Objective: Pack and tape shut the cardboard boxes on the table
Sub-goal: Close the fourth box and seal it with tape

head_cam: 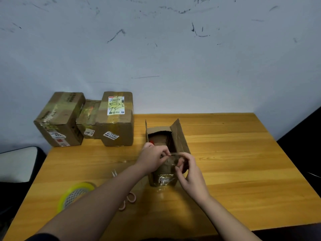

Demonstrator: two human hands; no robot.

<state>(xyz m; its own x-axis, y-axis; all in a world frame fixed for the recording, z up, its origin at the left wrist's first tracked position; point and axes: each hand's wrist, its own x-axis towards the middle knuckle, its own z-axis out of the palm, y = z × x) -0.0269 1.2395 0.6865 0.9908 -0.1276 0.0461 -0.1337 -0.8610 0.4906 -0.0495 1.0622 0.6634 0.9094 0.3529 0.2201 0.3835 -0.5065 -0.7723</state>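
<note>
I see my left hand (152, 158) and right hand (188, 173) pinching a clear tape strip (172, 160) over the open box (165, 150). Three taped boxes (83, 119) sit far left; tape roll (76, 194) and scissors (129, 200) lie near left on the surface (234, 162).

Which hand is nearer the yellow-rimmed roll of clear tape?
Left. The left hand is above and right of the tape roll; the right hand is farther right, past the open box.
</note>
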